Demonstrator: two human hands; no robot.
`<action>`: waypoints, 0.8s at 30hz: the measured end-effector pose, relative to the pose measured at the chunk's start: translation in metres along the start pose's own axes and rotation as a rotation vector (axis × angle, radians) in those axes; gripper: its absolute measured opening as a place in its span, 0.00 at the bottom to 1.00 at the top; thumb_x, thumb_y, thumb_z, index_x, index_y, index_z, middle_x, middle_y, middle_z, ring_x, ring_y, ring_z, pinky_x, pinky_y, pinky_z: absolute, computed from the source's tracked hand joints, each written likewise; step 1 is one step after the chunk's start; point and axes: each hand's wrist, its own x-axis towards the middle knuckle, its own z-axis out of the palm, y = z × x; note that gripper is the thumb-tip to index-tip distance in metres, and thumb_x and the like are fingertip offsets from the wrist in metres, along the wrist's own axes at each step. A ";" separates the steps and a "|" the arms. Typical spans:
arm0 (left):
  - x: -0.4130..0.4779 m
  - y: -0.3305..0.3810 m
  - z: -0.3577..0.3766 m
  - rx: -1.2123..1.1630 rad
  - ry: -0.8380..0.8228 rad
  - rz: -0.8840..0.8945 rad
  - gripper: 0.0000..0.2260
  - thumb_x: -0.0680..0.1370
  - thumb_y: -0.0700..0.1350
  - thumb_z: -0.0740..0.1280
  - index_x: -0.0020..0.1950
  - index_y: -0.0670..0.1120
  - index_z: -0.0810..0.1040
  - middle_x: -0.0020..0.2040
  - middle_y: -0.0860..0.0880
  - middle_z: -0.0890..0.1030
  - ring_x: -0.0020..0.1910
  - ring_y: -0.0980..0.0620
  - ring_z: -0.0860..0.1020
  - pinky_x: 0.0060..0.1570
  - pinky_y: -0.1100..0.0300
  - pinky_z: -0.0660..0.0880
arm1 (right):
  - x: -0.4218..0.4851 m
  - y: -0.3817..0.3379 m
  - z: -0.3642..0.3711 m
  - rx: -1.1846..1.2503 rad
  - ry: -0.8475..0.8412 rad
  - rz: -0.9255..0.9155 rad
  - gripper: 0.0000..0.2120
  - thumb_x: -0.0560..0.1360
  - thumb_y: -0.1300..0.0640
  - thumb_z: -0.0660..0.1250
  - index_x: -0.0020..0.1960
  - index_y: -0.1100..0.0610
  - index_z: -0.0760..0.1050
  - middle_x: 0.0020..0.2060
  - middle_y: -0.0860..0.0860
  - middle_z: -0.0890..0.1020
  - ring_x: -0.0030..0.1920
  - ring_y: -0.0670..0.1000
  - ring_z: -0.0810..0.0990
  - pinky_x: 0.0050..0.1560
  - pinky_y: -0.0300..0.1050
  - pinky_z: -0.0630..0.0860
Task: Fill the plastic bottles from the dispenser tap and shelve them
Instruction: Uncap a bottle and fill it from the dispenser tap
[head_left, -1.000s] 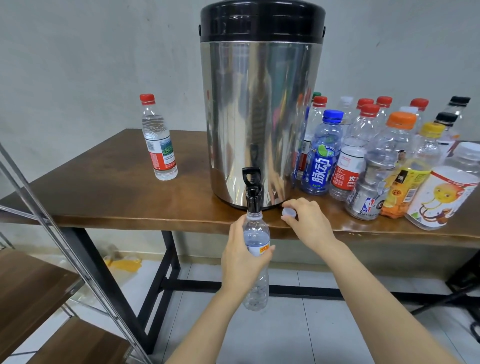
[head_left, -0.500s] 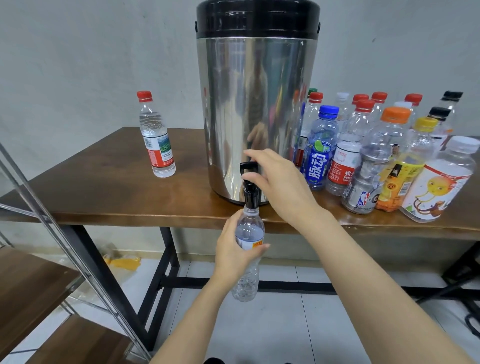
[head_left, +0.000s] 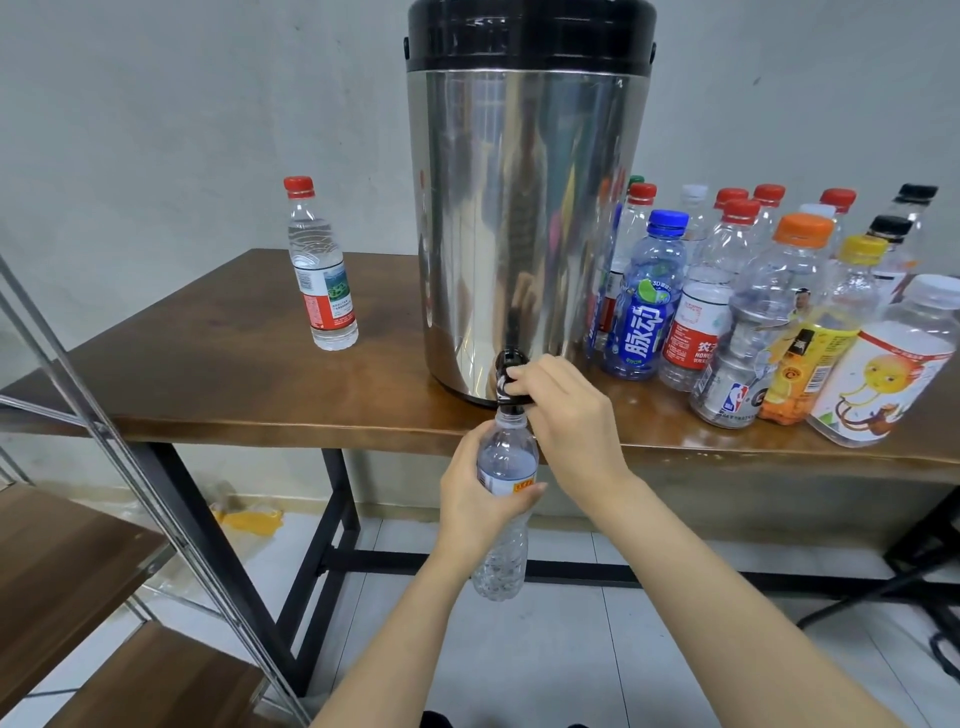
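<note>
A tall steel dispenser (head_left: 524, 223) with a black lid stands on the wooden table (head_left: 218, 374). Its black tap (head_left: 510, 382) juts out over the table's front edge. My left hand (head_left: 475, 499) grips a small clear plastic bottle (head_left: 506, 467) upright, its open mouth right under the tap. My right hand (head_left: 566, 410) holds the tap lever, fingers curled over it. The bottle's lower part shows bubbly water. A capped, filled bottle with a red cap (head_left: 319, 265) stands alone on the table's left.
Several capped bottles (head_left: 753, 306) crowd the table to the right of the dispenser. A metal-framed rack with wooden shelves (head_left: 67, 566) stands at the lower left. Tiled floor lies beneath the table's black legs.
My right hand left the loose cap on the table, rose to the tap and now has the lever pushed down. The bottle stays under the tap.
</note>
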 end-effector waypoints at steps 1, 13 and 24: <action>0.000 0.000 0.000 -0.001 0.001 0.000 0.33 0.65 0.43 0.83 0.63 0.62 0.71 0.60 0.62 0.78 0.59 0.69 0.74 0.52 0.75 0.71 | -0.001 0.000 -0.001 -0.002 0.011 -0.005 0.06 0.72 0.66 0.63 0.44 0.63 0.79 0.43 0.55 0.81 0.44 0.55 0.80 0.37 0.52 0.80; 0.002 -0.003 0.003 -0.025 0.006 -0.014 0.33 0.65 0.40 0.82 0.65 0.55 0.74 0.60 0.57 0.81 0.61 0.60 0.77 0.60 0.64 0.75 | -0.001 -0.028 -0.003 -0.079 0.016 0.388 0.18 0.73 0.35 0.65 0.43 0.51 0.76 0.44 0.42 0.77 0.46 0.46 0.73 0.30 0.38 0.68; 0.002 -0.001 -0.001 0.048 0.001 0.008 0.33 0.64 0.45 0.83 0.59 0.64 0.69 0.59 0.63 0.77 0.58 0.67 0.75 0.53 0.72 0.73 | -0.008 0.006 -0.007 0.143 0.002 0.291 0.11 0.76 0.48 0.65 0.44 0.55 0.78 0.50 0.44 0.83 0.49 0.45 0.75 0.43 0.36 0.72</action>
